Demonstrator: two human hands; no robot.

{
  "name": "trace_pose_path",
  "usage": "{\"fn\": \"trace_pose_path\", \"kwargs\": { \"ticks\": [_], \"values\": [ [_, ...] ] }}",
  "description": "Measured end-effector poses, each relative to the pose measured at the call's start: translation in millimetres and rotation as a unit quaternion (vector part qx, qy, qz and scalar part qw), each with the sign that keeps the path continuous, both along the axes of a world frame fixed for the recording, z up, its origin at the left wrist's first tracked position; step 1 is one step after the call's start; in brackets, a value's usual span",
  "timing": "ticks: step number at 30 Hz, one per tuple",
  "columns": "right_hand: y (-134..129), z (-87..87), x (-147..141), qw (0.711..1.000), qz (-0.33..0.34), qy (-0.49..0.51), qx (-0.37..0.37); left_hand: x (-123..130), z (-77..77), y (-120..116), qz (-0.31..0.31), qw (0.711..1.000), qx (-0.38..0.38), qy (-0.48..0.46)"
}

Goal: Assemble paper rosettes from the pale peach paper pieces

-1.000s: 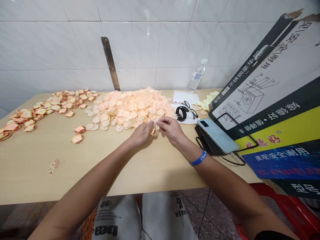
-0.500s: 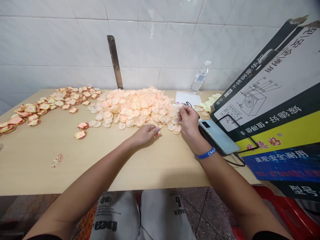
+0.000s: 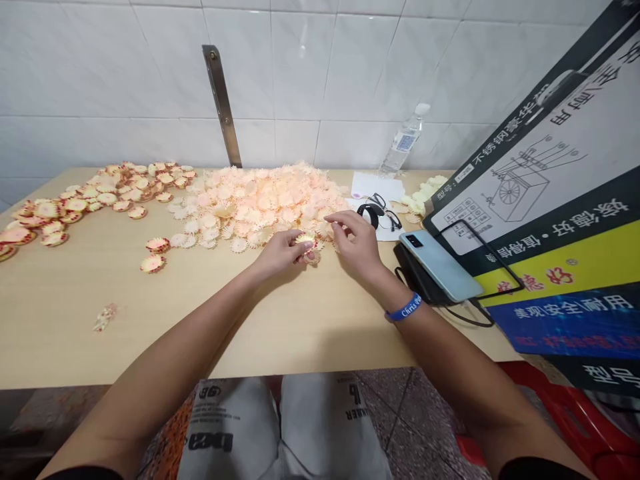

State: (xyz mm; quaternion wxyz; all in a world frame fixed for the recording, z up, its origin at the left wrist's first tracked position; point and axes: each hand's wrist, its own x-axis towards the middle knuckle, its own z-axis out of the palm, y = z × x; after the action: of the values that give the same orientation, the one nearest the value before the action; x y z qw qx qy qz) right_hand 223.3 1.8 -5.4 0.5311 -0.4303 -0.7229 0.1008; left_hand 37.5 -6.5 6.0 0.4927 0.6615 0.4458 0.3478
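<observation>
Left hand point(image 3: 283, 255) pinched one small paper daisy point(image 3: 305, 239) between thumb and fingertips, at the edge of one heap of pale daisies point(image 3: 260, 210). Right hand point(image 3: 357, 245) hung just beside it, fingers curled, holding nothing visible. Farther out on the bench point(image 3: 90, 320) lay two loose red-rimmed daisies point(image 3: 157, 245), one phone point(image 3: 440, 265), one pair of glasses point(image 3: 385, 215) and one water bottle point(image 3: 404, 143).
</observation>
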Motion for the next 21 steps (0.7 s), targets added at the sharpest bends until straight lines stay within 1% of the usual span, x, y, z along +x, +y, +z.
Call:
{"fn": "trace_pose_path", "kwargs": {
  "ticks": [3, 8, 12, 15, 17, 19, 21],
  "values": [
    [-7, 1.4, -6, 0.999, 0.043, 0.002, -0.002, 0, 3.1, -1, 0.006, 1.000, 0.003, 0.000],
    [-13, 2.7, -12, 0.994, 0.107, 0.011, -0.033, 4, 5.5, -3, 0.001, 1.000, 0.016, 0.011],
    [-16, 4.2, -14, 0.990, 0.127, 0.022, -0.061, 4, 2.9, -3, 0.025, 0.998, 0.040, 0.029],
    [-15, 3.1, -15, 0.984, 0.138, 0.044, -0.100, 3, -0.6, -2, 0.044, 0.997, 0.044, 0.047],
    [-14, 1.6, -16, 0.978, 0.149, 0.064, -0.133, 2, -2.6, -2, 0.037, 0.997, 0.047, 0.047],
    [-13, 0.1, -17, 0.968, 0.166, 0.089, -0.166, 2, -3.7, -1, 0.020, 0.997, 0.058, 0.043],
    [-11, -0.9, -18, 0.960, 0.169, 0.118, -0.188, 2, -3.7, -1, 0.000, 0.997, 0.069, 0.039]
  ]
}}
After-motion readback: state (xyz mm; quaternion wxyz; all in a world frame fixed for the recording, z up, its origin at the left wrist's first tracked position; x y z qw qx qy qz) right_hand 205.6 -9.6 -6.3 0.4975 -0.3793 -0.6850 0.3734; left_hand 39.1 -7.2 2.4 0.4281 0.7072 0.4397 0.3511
